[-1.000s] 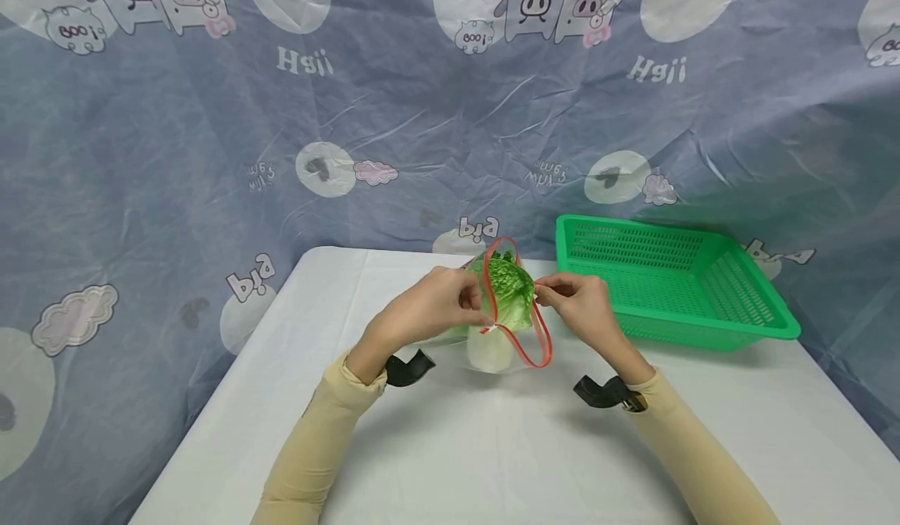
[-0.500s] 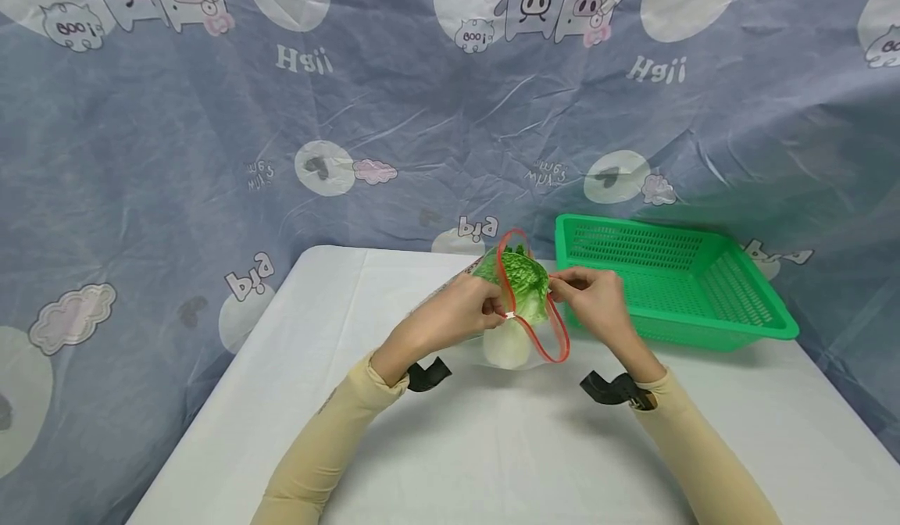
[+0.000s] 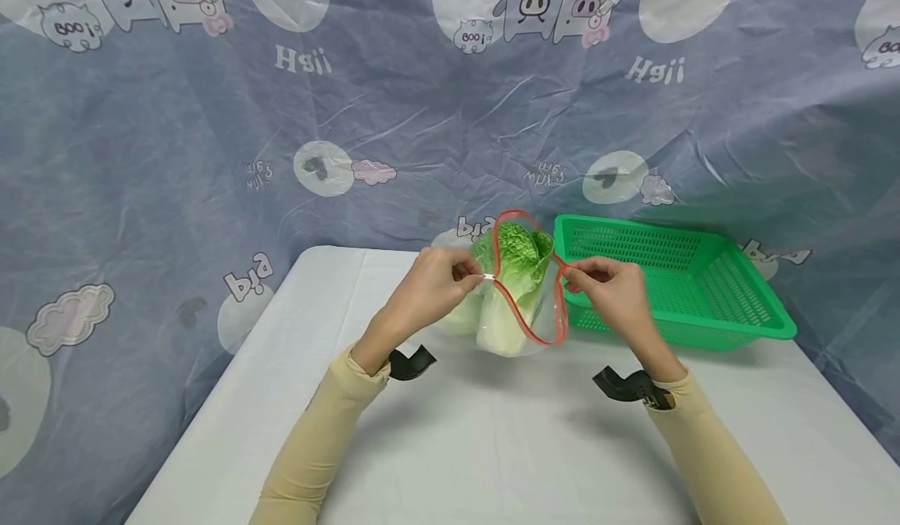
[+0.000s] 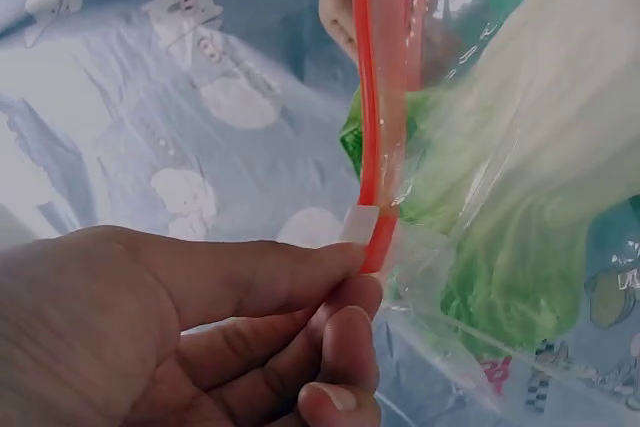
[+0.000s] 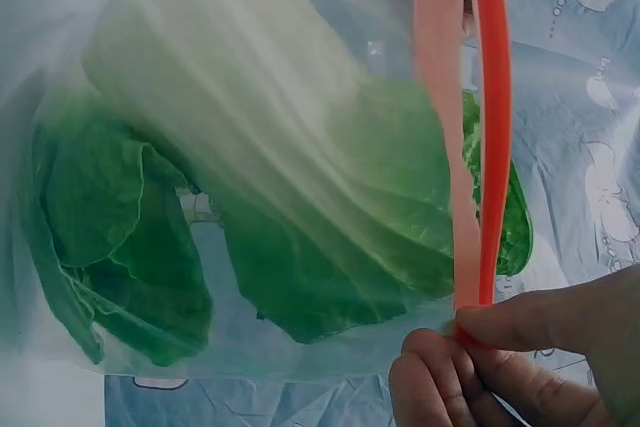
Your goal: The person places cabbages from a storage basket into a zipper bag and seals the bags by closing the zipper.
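A clear zip bag holds a napa cabbage [image 3: 522, 251], whose leafy top shows at the bag's mouth. The bag's red zip edge [image 3: 561, 314] gapes in a loop. My left hand [image 3: 437, 287] pinches one end of it at the white slider [image 4: 358, 223], between thumb and forefinger. On the opposite side my right hand [image 3: 613, 294] pinches the red edge [image 5: 494, 147] with thumb and fingertips. Pale ribs and green leaves of the cabbage [image 5: 240, 97] press against the film in the right wrist view. More green leaves [image 5: 120, 237] show beside it there.
A green perforated plastic basket [image 3: 703, 330] stands at the back right of the white-covered table [image 3: 450, 447], just behind my right hand. A blue-grey printed cloth [image 3: 422, 103] hangs behind the table.
Both hands first shift right with the bag. Since then my left hand has moved up and left, the right slightly up and right, spreading the mouth wider. More of the cabbage now shows.
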Tool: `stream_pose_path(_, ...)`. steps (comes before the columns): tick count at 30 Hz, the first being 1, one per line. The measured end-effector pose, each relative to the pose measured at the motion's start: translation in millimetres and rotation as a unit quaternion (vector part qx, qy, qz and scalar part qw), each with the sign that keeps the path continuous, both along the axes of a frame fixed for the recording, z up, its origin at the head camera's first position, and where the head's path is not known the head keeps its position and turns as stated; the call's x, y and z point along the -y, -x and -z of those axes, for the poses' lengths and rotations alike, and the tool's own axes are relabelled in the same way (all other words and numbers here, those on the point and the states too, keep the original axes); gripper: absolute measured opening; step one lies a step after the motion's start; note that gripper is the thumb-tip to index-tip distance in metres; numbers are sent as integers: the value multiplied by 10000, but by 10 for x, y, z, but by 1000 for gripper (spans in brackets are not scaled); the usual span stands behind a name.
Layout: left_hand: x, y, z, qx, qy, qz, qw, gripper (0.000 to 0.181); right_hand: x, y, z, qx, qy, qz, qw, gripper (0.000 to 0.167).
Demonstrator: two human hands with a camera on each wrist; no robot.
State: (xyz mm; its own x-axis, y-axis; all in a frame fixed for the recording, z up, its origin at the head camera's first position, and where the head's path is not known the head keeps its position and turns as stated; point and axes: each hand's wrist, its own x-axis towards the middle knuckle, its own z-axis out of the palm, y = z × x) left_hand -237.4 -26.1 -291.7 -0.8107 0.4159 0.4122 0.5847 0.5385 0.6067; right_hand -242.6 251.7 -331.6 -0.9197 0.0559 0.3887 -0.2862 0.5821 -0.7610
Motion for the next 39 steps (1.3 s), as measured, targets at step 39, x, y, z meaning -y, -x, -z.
stream_pose_path(39,199,329,-102,-1031,-1463,-772,9808,5,-9,-512,-429,1116,-1047,-1015,9830,23)
